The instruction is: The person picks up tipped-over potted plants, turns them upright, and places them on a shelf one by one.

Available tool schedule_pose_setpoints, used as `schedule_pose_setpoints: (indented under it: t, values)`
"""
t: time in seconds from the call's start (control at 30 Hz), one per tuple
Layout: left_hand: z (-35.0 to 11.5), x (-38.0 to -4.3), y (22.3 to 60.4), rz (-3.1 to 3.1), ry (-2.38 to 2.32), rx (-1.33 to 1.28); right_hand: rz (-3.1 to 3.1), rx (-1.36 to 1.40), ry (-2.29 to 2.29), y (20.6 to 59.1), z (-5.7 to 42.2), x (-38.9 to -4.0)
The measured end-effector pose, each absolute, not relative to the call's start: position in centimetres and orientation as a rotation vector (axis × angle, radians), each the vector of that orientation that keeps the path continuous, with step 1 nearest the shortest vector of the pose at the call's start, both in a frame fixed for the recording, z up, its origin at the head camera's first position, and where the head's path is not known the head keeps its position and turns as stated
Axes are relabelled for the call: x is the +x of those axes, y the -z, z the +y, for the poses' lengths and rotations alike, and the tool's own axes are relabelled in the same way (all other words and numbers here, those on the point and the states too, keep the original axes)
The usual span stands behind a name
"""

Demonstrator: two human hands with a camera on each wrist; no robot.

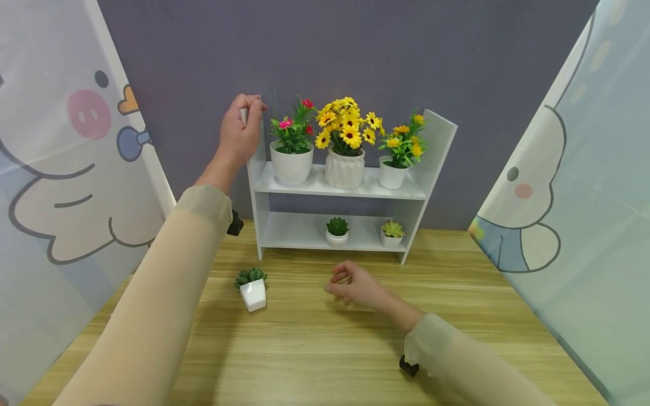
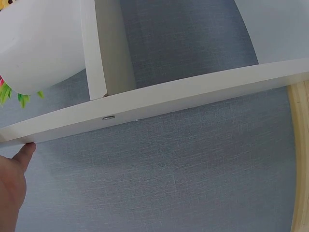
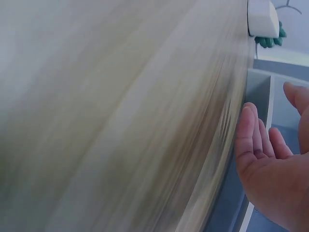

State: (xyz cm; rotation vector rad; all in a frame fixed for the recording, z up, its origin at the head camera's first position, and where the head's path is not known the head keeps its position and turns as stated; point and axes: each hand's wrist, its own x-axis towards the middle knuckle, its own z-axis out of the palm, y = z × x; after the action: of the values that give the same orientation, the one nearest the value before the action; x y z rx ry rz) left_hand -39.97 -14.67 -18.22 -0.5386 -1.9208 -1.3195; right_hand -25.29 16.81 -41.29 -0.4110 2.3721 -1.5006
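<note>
My left hand point(image 1: 242, 127) grips the top of the left side panel of a white two-tier shelf point(image 1: 340, 190). In the left wrist view a finger point(image 2: 25, 153) touches that panel's edge. My right hand point(image 1: 358, 286) is over the table in front of the shelf, fingers loosely bent and holding nothing. To its left a potted succulent point(image 1: 253, 293) in a white square pot lies tipped over on the table. In the right wrist view the same white pot point(image 3: 263, 19) appears beyond the fingertips.
On the upper tier stand a red-flowered plant point(image 1: 291, 160), a yellow daisy pot point(image 1: 345, 169) and a small yellow-flowered plant point(image 1: 393, 173). The lower tier bears a dark green succulent point(image 1: 337, 228) and a pale one point(image 1: 391, 232). Cartoon-printed curtains point(image 1: 523, 186) flank the wooden table point(image 1: 304, 361).
</note>
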Motion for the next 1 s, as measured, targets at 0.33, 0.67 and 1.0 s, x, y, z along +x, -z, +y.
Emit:
schedule_pose_setpoints:
  t: [0.33,0.67,1.0]
  values:
    - [-14.8,-40.1,18.3,-1.921,1.315,-0.544,2.283,-0.512,1.436,41.3,11.9,-24.4]
    - [-14.7,-40.1,18.2,-1.914,1.323,-0.549,2.257,-0.552,1.391,41.5,7.2,-23.6]
    - [-14.6,-39.8,18.2,-1.904,1.344,-0.549,2.314,-0.521,1.357,41.8,4.2,-23.8]
